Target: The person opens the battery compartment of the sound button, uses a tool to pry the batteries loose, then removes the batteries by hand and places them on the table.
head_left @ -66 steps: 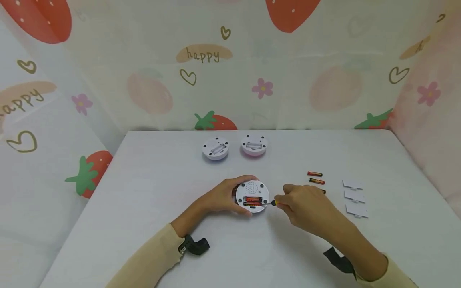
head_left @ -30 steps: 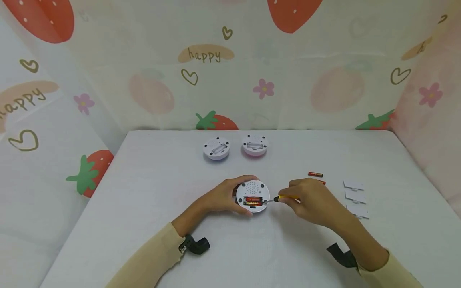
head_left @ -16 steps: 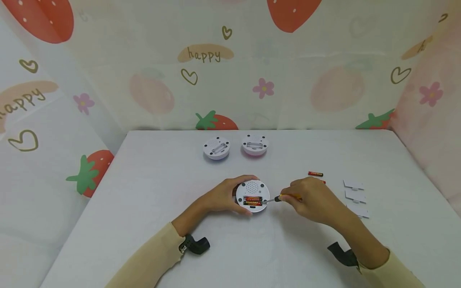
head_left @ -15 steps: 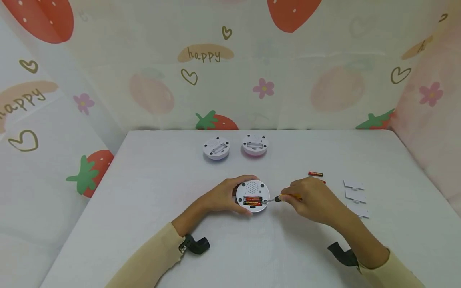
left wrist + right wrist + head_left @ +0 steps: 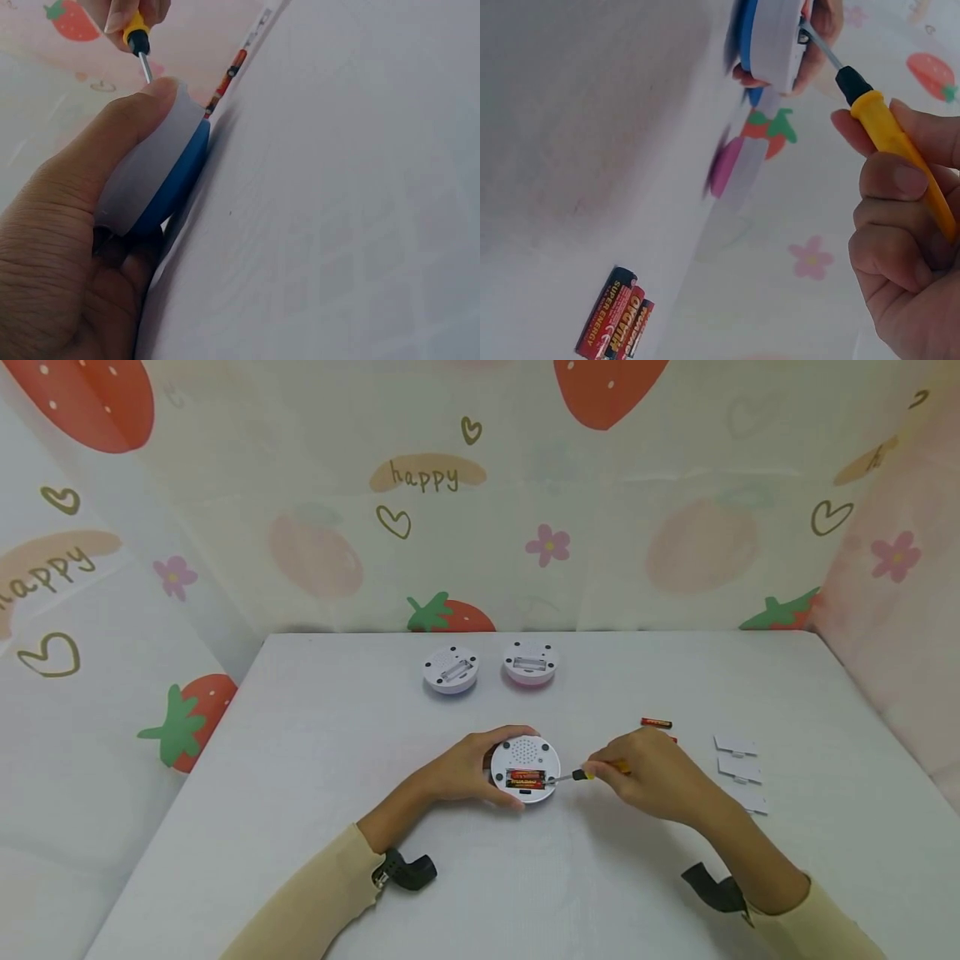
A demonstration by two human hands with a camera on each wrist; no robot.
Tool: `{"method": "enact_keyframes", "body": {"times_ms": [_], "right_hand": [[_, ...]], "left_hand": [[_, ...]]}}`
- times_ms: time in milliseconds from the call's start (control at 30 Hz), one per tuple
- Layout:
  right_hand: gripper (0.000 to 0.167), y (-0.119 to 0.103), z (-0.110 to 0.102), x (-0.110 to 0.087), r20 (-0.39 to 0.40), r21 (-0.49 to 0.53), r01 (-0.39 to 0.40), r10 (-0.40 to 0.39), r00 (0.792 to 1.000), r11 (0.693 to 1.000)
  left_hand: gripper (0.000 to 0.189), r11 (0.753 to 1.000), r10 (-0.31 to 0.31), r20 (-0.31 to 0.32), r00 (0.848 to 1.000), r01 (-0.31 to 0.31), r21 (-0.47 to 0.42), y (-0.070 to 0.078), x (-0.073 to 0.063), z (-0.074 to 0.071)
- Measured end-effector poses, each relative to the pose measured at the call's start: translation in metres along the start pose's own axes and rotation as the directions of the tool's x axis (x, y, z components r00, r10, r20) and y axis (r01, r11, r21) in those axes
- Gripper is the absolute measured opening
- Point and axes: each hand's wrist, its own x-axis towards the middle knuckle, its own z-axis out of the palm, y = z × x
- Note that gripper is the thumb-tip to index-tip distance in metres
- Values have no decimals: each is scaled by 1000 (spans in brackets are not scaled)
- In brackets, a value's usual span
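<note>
A round white device (image 5: 527, 748) with a blue other side lies on the table, its battery compartment facing up. Two red and black batteries (image 5: 526, 779) sit inside that compartment. My left hand (image 5: 467, 770) grips the device from the left, thumb and fingers around its rim. In my right hand (image 5: 651, 775) is a screwdriver (image 5: 889, 133) with a yellow handle and black collar. Its metal shaft slants down to the right end of the compartment, where the tip meets the lower battery's end. The left wrist view shows the device's white side (image 5: 154, 154), but not the compartment.
Two similar devices, one whitish (image 5: 451, 669) and one with a pink base (image 5: 529, 663), stand at the back with bare compartments. Loose batteries (image 5: 615, 311) lie beyond my right hand, partly hidden in the head view. Several white covers (image 5: 738, 769) line the right.
Compared with about two seconds ago, my right hand sits slightly farther up and right, its wrist raised, showing more of the screwdriver. The left hand and device stay put.
</note>
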Motion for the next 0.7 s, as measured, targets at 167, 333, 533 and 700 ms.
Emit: {"method": "enact_keyframes", "body": {"times_ms": [167,333,533,700], "right_hand": [[11,3,0,0,6,9,-12,11,1000,1000],[13,-4,-2,-2,9,-88,30,-29,1000,996],[16,-13,-2,-3,-4,-167,81,-83,997,983],[16,-22,0,-5,-7,-236,91,-95,995,967]], "left_hand": [[95,1000,-4,-1,1000,4,-3,0,0,0],[95,1000,-6,-1,1000,6,-9,0,0,0],[96,1000,-16,-2,1000,16,-13,0,0,0],[97,1000,-22,1,1000,22,-13,0,0,0]]}}
